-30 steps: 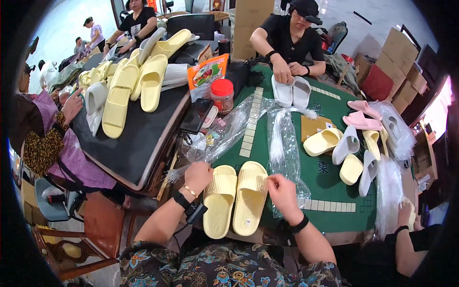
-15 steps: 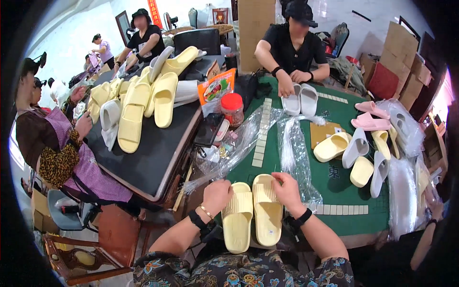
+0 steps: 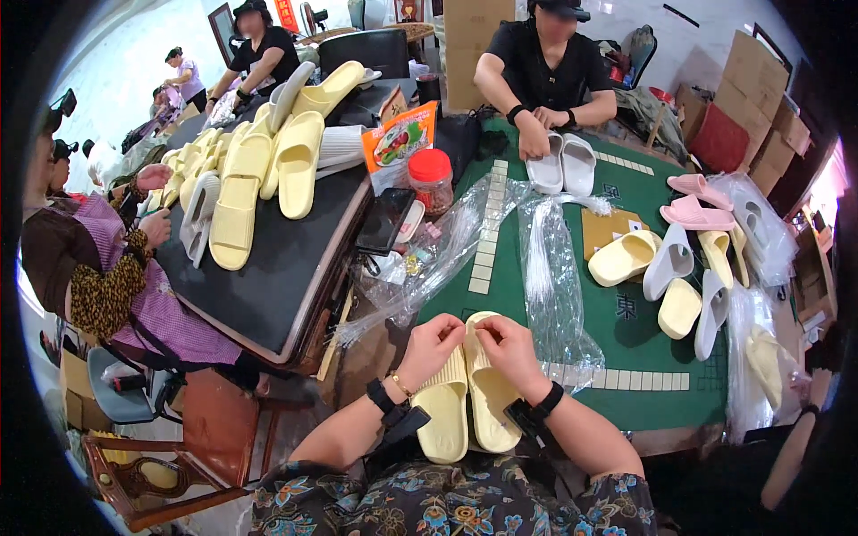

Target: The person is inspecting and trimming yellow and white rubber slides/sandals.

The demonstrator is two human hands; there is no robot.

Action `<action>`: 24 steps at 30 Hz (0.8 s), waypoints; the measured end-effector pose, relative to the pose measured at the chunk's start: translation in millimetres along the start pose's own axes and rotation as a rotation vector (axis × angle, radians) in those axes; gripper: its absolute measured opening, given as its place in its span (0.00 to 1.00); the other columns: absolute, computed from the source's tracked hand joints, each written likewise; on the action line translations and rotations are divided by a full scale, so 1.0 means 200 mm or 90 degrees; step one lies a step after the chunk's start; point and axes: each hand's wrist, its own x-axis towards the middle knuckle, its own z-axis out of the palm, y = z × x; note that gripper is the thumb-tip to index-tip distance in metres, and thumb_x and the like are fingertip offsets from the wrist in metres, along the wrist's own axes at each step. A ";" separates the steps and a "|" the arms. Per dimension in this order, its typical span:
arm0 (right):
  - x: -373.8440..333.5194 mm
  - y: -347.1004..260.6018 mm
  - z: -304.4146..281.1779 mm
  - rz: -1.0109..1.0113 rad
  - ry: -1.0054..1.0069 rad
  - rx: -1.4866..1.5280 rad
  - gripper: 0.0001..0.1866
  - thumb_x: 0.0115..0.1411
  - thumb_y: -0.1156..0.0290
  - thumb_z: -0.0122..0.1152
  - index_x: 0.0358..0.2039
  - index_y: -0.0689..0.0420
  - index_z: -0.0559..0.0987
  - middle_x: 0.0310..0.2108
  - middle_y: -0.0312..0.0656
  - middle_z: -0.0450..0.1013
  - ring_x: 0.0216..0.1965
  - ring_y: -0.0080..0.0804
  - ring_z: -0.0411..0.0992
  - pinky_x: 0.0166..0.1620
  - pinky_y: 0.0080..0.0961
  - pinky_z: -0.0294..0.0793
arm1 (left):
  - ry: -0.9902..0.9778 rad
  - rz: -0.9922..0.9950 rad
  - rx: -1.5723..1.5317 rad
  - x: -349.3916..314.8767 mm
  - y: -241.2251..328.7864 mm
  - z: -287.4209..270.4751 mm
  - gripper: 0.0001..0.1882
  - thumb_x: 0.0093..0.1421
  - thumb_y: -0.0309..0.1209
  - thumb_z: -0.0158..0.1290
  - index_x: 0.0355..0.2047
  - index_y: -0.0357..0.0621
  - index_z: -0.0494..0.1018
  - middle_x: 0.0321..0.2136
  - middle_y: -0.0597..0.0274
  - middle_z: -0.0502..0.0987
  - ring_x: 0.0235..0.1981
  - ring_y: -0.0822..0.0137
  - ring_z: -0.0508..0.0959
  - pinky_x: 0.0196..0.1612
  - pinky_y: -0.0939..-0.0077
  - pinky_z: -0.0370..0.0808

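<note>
A pair of pale yellow slide slippers lies side by side in front of me, the left slipper (image 3: 441,415) touching the right slipper (image 3: 494,415). Over the left one's ribbed strap is my left hand (image 3: 435,350), fingertips pinched together. My right hand (image 3: 508,351) pinches in the same way over the right slipper, covering most of its strap. The fingertips of both hands nearly meet above the gap between the slippers. Whatever they pinch is too thin or too hidden to make out. Beyond them, a bundle of thin clear strands (image 3: 540,268) lies in a plastic bag on the green table.
Loose yellow, grey and pink slippers (image 3: 626,257) lie at the right beside clear plastic bags (image 3: 749,375). Across from me, a person handles grey slippers (image 3: 579,167). At the left, a black table (image 3: 241,308) bears piled slippers; a red-lidded jar (image 3: 431,179) stands nearby.
Both my hands have moved inward from the slippers' outer sides, and their fingertips now come close together above the straps. The view has shifted slightly.
</note>
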 end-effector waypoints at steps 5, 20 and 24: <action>0.00 0.00 0.00 0.036 -0.009 -0.017 0.07 0.55 0.71 0.60 0.32 0.59 0.80 0.30 0.48 0.76 0.32 0.46 0.75 0.36 0.35 0.75 | 0.027 -0.052 -0.048 0.00 -0.01 0.00 0.07 0.61 0.27 0.54 0.34 0.34 0.74 0.24 0.67 0.76 0.26 0.80 0.74 0.30 0.84 0.71; 0.00 -0.01 0.01 0.009 0.001 -0.062 0.06 0.53 0.72 0.60 0.31 0.59 0.79 0.31 0.48 0.76 0.34 0.47 0.75 0.37 0.36 0.75 | 0.020 -0.048 -0.098 0.00 -0.01 -0.01 0.08 0.62 0.28 0.53 0.35 0.34 0.74 0.25 0.67 0.77 0.28 0.80 0.75 0.32 0.85 0.72; 0.00 -0.02 0.01 -0.002 0.003 -0.042 0.06 0.53 0.72 0.60 0.31 0.60 0.79 0.31 0.48 0.76 0.34 0.47 0.75 0.37 0.36 0.75 | 0.010 -0.052 -0.109 0.00 -0.02 -0.01 0.08 0.62 0.29 0.52 0.36 0.34 0.74 0.26 0.67 0.76 0.29 0.80 0.75 0.33 0.85 0.72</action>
